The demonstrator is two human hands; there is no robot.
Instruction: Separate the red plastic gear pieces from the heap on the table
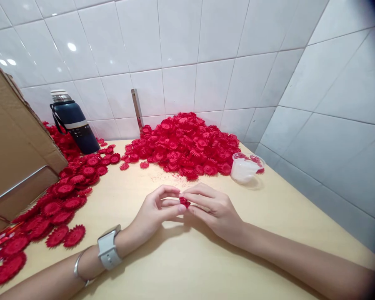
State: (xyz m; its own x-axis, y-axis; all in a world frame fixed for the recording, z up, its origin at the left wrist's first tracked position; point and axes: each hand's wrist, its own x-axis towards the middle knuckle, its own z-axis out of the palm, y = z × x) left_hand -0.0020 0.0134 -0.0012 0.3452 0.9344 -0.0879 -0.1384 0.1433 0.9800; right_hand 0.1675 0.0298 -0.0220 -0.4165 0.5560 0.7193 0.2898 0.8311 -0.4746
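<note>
The red piece is at the fingertips of both hands, held just above the table and midway between the two palms. It looks rolled or bunched up, small enough that the fingers cover much of it. The right hand has closed its thumb and forefingers to a narrow pinch around the piece, coming at it from the right. The left hand is loosely curled, with a gap between thumb and forefinger; its thumb tip meets the piece's lower left edge, or comes very near it. Whether the left fingers also grip it, I cannot tell, as the right fingers hide part of that spot.

Handling it well would, I judge, mean a light, steady pinch near the piece's edge, since it looks soft and its frilled rim could crumple. One hand should keep it still while the other works the rim, with both wrists low for support.

Relative to the grip, the piece lies right at the tips, well forward of the palms, with its dark folded side showing between the thumbs and forefingers. Beyond the hands, well apart from it, stands the pile of red discs.
</note>
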